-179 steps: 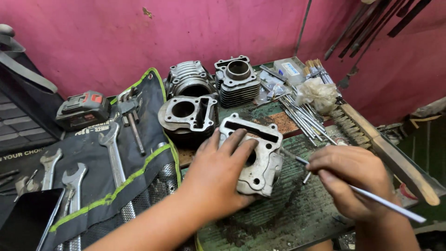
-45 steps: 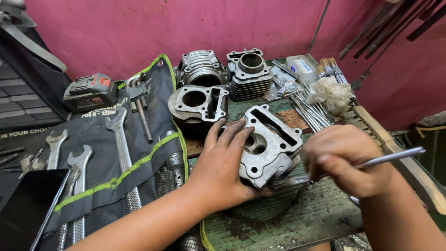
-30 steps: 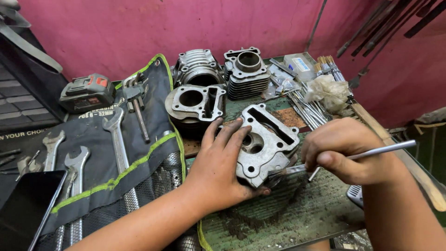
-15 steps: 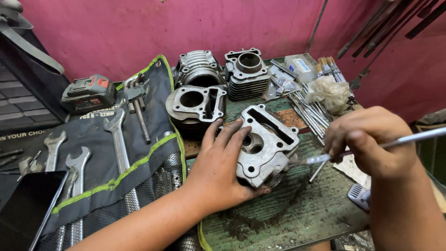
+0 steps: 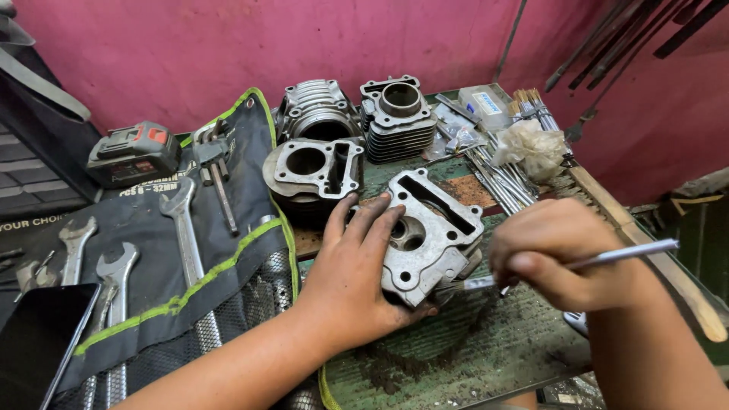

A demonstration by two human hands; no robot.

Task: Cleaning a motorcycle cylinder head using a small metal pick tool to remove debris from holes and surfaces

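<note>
My left hand lies flat on a grey metal cylinder head and holds it down on the green workbench. My right hand grips a thin silver-handled brush, whose tip touches the head's lower right edge. Dark grime lies on the bench in front of the head.
Three finned engine cylinders stand behind. A black tool roll with several spanners lies at the left, with a grey power-tool battery behind it and a dark tablet in front. Metal rods, a plastic bag and a wooden stick are at the right.
My right hand came back down and left, so the brush tip is at the head's lower right edge again. My left hand stays on the head.
</note>
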